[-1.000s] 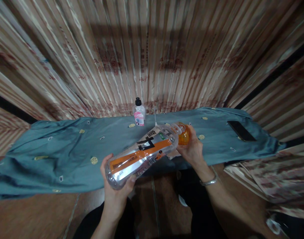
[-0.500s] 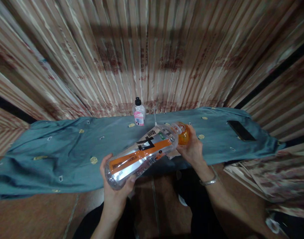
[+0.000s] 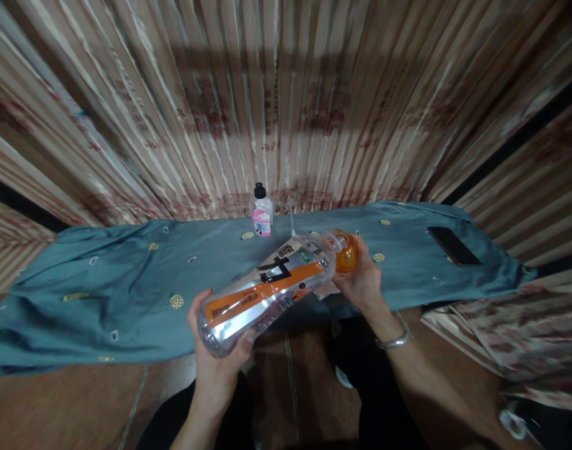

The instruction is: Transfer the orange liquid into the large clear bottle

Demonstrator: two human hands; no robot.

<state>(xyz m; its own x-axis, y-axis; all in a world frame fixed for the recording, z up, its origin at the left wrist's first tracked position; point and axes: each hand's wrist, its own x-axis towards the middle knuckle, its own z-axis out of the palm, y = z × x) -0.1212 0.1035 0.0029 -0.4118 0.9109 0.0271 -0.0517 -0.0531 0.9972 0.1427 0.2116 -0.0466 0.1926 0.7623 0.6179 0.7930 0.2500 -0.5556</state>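
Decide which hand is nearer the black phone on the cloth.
Right. The right hand grips the cap, left of the phone; the left hand holds the bottle, farther away.

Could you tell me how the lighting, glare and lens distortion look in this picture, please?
Head view: dim, warm light; a broad shadow falls across the striped beige curtain. Head view: glare streaks the silver-and-orange label of the clear plastic bottle held in the left hand and right hand. Head view: wide-angle distortion fans the curtain stripes and bows the teal patterned cloth.
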